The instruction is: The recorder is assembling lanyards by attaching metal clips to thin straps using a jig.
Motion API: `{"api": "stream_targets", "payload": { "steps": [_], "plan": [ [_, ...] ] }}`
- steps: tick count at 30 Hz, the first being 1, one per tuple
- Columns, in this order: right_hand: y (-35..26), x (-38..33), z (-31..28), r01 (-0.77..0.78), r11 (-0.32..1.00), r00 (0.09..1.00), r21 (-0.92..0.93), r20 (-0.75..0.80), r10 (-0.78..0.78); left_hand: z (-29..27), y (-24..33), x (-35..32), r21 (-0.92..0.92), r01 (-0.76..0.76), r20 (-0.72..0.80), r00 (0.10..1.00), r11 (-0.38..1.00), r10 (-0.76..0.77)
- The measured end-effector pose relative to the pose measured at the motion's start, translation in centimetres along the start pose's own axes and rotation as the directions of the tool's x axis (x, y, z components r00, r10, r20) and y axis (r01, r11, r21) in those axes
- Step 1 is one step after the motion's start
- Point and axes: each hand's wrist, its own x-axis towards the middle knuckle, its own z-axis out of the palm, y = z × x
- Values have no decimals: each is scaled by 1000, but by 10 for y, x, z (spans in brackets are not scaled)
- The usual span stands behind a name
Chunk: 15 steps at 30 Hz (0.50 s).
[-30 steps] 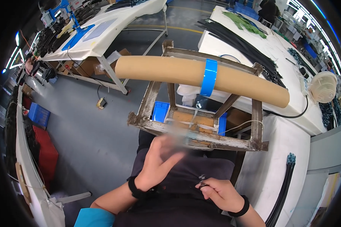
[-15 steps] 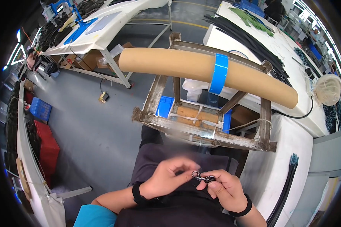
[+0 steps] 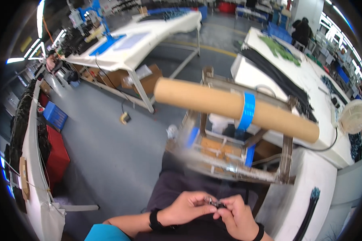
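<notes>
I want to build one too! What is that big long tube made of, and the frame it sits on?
The tube looks like cardboard: dull tan, matte, with a band of blue tape around it. The frame looks like rough, worn wood, brown and smeared with pale patches, though blur hides its near rail. The small thing between both hands glints, perhaps metal.

The cardboard tube [image 3: 233, 106] lies across a wooden frame [image 3: 233, 160] at twelve o'clock from both hands; a fan [image 3: 353, 116] sits on the desk [image 3: 309, 76] at two o'clock, seemingly behind the frame.
</notes>
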Motion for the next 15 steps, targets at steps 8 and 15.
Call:
{"api": "stream_targets", "payload": {
  "steps": [8,15],
  "plan": [
    [-1,-9,2,310,886,919,-346,-129,-372,-7,-15,-2,60,23,-10,1000,998,-23],
    [-4,-16,2,275,882,916,-383,-175,-361,-7,-17,-4,68,37,54,998,997,-41]
  ]
}}
